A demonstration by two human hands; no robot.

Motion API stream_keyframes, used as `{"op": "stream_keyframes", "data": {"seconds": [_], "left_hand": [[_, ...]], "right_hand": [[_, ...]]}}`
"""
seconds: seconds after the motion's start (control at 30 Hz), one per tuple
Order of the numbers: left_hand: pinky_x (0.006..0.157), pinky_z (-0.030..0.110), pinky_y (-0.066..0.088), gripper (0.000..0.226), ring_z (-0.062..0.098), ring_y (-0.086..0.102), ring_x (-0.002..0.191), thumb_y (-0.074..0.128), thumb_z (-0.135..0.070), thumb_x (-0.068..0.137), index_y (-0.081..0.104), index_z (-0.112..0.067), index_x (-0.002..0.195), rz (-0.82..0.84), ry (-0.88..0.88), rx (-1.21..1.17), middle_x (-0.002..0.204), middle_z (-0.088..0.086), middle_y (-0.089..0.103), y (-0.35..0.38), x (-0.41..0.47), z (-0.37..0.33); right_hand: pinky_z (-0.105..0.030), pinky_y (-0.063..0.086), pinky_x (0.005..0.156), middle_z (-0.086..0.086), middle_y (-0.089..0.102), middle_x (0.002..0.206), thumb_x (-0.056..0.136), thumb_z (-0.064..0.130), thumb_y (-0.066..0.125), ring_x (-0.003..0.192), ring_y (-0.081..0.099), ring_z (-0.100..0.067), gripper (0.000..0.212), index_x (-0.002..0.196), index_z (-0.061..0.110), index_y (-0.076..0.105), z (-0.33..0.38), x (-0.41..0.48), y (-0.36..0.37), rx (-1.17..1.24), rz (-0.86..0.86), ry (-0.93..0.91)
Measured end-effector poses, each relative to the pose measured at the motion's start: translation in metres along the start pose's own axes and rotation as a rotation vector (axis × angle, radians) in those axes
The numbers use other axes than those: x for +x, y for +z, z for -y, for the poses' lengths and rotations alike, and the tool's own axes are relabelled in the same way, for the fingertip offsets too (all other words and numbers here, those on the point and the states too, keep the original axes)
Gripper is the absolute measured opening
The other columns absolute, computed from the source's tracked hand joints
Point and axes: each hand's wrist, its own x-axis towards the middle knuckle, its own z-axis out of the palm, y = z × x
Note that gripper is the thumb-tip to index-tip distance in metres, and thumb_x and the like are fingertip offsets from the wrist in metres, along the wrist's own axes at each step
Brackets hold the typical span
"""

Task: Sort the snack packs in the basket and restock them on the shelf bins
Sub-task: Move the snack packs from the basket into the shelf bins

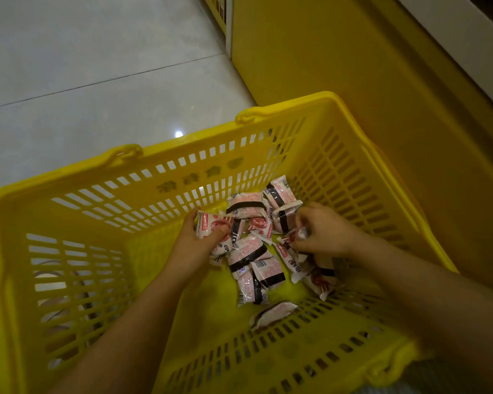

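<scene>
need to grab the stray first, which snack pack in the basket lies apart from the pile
The snack pack nearest the person, resting alone against the basket wall. The others cluster together around the left hand and right hand.

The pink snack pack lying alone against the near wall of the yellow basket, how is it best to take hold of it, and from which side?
Grip the lone pink plastic snack pack across its puffy middle, coming from above and from the open basket floor side. It lies tilted against the slotted near wall of the yellow plastic basket, so that side is blocked. No other pack touches it, and both hands are busy further in.
</scene>
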Motion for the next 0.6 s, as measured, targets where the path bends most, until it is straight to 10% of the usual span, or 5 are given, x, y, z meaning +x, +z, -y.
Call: {"op": "stream_keyframes", "data": {"seconds": [0.23,0.6], "left_hand": [[0.053,0.016,0.052,0.082,0.01,0.065,0.085,0.07,-0.035,0.085,0.021,-0.028,0.15,-0.049,0.027,0.031,0.121,0.004,0.056,-0.009,0.003,0.006],[0.044,0.007,0.043,0.078,0.002,0.056,0.083,0.071,-0.029,0.085,0.025,-0.029,0.149,-0.173,0.034,0.041,0.115,0.001,0.052,-0.017,-0.004,0.014]], "right_hand": [[-0.024,0.055,0.063,-0.004,0.053,0.116,0.086,-0.005,0.06,0.09,0.067,-0.023,0.034,0.107,0.02,0.047,0.013,0.005,-0.009,0.701,0.198,0.085],[-0.024,0.041,0.057,0.0,0.054,0.104,0.086,0.0,0.055,0.073,0.052,-0.012,0.029,0.097,0.026,0.051,0.049,0.031,0.037,0.333,0.318,-0.063]]}}
